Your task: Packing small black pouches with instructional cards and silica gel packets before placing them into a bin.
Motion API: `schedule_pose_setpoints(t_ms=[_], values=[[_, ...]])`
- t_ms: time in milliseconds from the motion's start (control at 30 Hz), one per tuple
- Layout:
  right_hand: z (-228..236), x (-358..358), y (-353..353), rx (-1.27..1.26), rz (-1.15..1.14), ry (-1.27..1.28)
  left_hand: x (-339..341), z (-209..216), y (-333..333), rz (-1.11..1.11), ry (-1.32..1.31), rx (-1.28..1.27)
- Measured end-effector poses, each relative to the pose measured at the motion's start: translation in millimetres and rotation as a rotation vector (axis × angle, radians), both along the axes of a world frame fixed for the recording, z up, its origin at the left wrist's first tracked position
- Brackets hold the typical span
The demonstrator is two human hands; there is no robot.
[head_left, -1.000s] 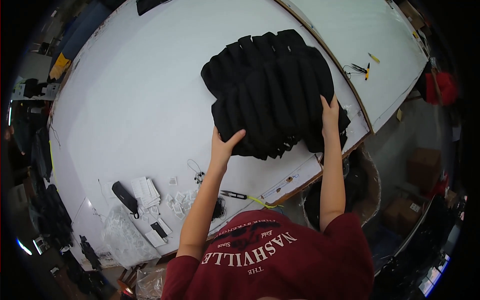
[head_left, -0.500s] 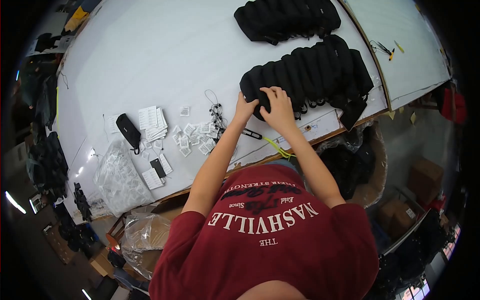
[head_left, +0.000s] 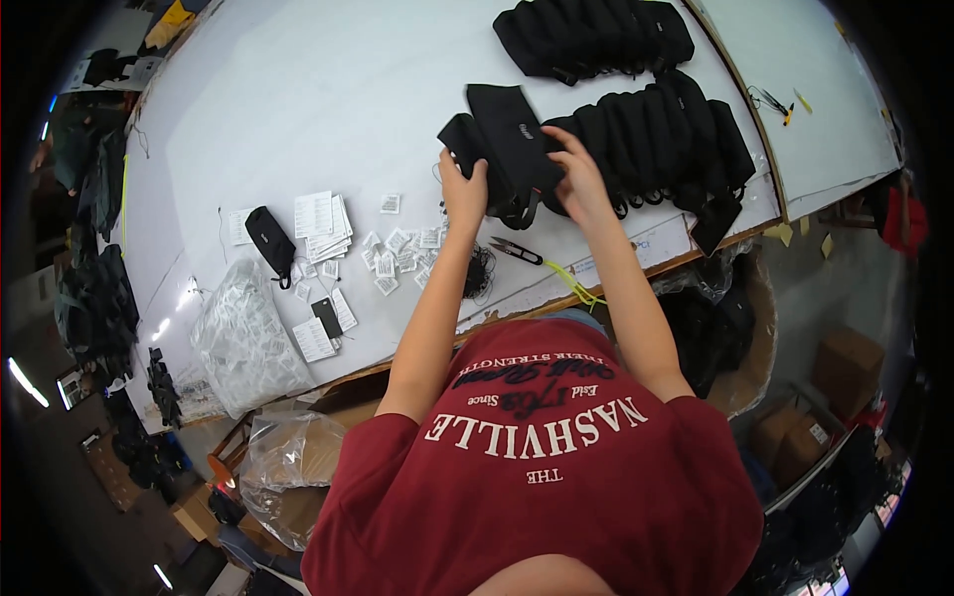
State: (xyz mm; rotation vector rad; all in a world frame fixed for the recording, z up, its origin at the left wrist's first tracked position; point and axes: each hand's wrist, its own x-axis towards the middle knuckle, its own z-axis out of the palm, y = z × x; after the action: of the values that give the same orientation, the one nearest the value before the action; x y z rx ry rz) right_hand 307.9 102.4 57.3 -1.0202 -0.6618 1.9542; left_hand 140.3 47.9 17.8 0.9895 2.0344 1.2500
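Observation:
Over the white table, my left hand (head_left: 464,194) grips a black fabric pouch (head_left: 459,139) at its near left side. Against it stands a second black pouch (head_left: 517,129) with a small pale mark, held along its right edge by my right hand (head_left: 579,181). To the right of my hands runs a row of black pouches (head_left: 646,134) packed side by side. Near my left forearm lie a tangle of black cords (head_left: 480,273) and several small white packets (head_left: 397,243). Thread snips (head_left: 519,250) with a yellow-green cord rest below the held pouches.
Farther back is another row of black pouches (head_left: 596,35). On the left are a single black pouch (head_left: 268,238), white printed cards (head_left: 323,221) and a clear bag of white packets (head_left: 238,348). An open box (head_left: 760,338) with black items stands beyond the table's near edge.
Both hands have drawn two black pouches away from the left end of the near row, lifting them and moving them slightly left and farther back. The view has shifted a little.

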Motion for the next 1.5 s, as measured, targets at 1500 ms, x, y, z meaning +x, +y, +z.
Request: schedule_pose_setpoints(t_ms=[1500], values=[[-21, -9, -18, 0.8, 0.027, -0.783, 24, 0, 13, -0.419, 0.541, 0.054]])
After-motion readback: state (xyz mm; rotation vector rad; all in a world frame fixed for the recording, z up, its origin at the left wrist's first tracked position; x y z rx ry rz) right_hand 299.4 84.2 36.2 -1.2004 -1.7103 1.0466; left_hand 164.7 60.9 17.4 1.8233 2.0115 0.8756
